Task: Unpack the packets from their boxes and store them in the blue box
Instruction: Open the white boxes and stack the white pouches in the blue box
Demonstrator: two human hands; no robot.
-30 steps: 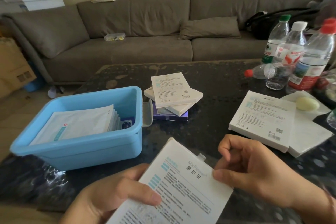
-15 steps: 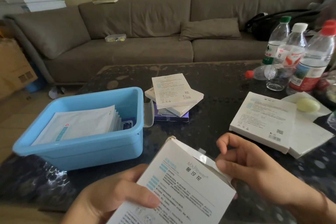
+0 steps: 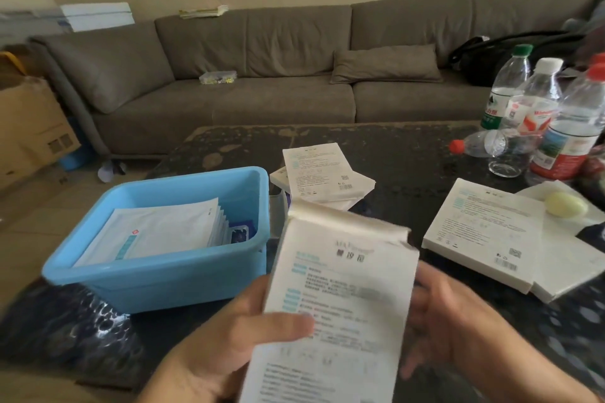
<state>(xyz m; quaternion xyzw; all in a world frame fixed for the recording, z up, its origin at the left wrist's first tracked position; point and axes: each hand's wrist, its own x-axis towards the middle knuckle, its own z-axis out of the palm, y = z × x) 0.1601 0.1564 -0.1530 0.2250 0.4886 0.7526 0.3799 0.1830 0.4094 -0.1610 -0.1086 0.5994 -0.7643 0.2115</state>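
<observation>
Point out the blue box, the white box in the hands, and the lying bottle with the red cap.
blue box (image 3: pixel 170 275), head view, on its front outer wall.
white box (image 3: pixel 340 291), head view, on its printed face.
lying bottle (image 3: pixel 484 144), head view, on its clear body.

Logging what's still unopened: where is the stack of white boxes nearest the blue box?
In the head view, the stack of white boxes sits mid-table, just behind the blue box's right far corner.
</observation>
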